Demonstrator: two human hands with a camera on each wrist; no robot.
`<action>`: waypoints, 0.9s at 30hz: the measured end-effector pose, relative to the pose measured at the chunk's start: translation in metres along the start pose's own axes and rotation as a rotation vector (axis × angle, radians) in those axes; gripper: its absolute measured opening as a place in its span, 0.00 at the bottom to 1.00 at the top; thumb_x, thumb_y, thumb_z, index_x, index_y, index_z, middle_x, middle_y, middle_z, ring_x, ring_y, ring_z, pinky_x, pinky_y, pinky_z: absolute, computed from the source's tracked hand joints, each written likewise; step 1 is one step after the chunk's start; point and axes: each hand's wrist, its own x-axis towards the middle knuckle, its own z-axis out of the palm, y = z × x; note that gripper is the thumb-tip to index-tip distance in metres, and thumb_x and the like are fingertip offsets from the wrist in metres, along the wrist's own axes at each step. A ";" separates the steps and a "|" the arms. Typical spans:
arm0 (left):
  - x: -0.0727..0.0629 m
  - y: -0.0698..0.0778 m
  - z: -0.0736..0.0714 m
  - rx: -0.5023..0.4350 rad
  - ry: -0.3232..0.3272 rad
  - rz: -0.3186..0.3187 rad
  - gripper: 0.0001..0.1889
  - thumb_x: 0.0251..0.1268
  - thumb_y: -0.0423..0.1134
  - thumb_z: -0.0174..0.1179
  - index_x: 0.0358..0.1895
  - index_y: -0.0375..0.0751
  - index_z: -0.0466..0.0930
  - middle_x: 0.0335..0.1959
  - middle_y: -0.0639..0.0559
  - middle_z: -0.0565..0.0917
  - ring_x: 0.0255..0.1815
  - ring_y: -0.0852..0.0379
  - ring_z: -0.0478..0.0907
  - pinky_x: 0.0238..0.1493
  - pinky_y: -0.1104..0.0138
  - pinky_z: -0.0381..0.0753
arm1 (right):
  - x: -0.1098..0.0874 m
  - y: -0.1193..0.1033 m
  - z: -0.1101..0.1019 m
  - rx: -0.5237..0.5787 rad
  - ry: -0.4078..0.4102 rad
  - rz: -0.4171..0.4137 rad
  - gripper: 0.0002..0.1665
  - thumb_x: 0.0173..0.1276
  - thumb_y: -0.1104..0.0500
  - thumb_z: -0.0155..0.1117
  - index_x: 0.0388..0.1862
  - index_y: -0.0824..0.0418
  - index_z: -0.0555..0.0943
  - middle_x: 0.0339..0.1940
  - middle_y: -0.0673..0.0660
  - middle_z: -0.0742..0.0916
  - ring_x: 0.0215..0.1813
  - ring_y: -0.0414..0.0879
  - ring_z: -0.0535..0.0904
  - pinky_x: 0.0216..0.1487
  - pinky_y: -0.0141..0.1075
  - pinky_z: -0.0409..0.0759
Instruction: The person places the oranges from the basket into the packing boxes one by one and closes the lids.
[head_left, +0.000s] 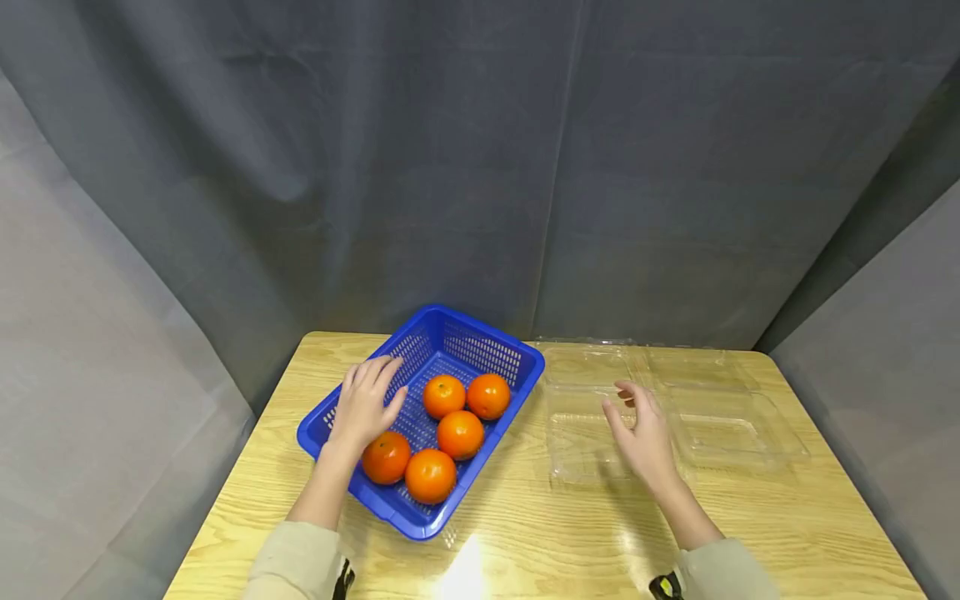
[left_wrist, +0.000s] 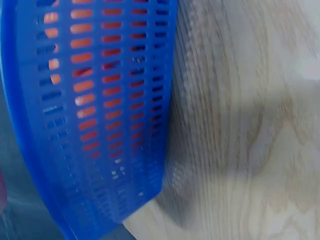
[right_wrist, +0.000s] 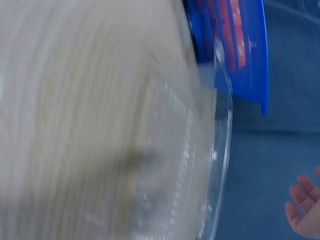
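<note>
A blue plastic basket with slotted walls stands at a slant on the wooden table, holding several oranges. My left hand is over the basket's left side with fingers spread and nothing held. In the left wrist view the oranges show through the slots of the basket wall. My right hand hovers over a clear plastic clamshell box, thumb and fingers parted and holding nothing. The right wrist view shows that hand at the lower right, beyond the box's transparent rim.
A second clear plastic clamshell box lies with its lid spread at the right of the table. Behind the table hangs a dark grey curtain, and paler cloth covers the sides.
</note>
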 end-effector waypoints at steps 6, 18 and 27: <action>-0.007 -0.016 0.001 0.041 0.093 0.049 0.16 0.52 0.39 0.59 0.45 0.36 0.79 0.41 0.42 0.79 0.43 0.43 0.73 0.50 0.50 0.67 | -0.012 -0.013 0.024 0.027 0.054 -0.044 0.18 0.63 0.58 0.60 0.49 0.66 0.74 0.37 0.61 0.80 0.40 0.56 0.74 0.40 0.45 0.71; -0.021 -0.062 -0.008 0.100 0.044 0.027 0.14 0.49 0.36 0.59 0.40 0.35 0.78 0.35 0.42 0.78 0.37 0.42 0.73 0.46 0.48 0.67 | -0.030 -0.039 0.063 -0.127 0.037 -0.203 0.15 0.56 0.55 0.64 0.39 0.63 0.76 0.31 0.56 0.80 0.34 0.49 0.75 0.36 0.42 0.69; -0.035 -0.081 -0.011 0.108 -0.086 -0.075 0.15 0.52 0.40 0.57 0.41 0.34 0.79 0.37 0.41 0.79 0.41 0.42 0.73 0.50 0.49 0.65 | -0.042 -0.051 0.082 -0.244 -0.032 -0.165 0.16 0.59 0.47 0.60 0.36 0.59 0.75 0.30 0.52 0.78 0.35 0.48 0.74 0.41 0.43 0.68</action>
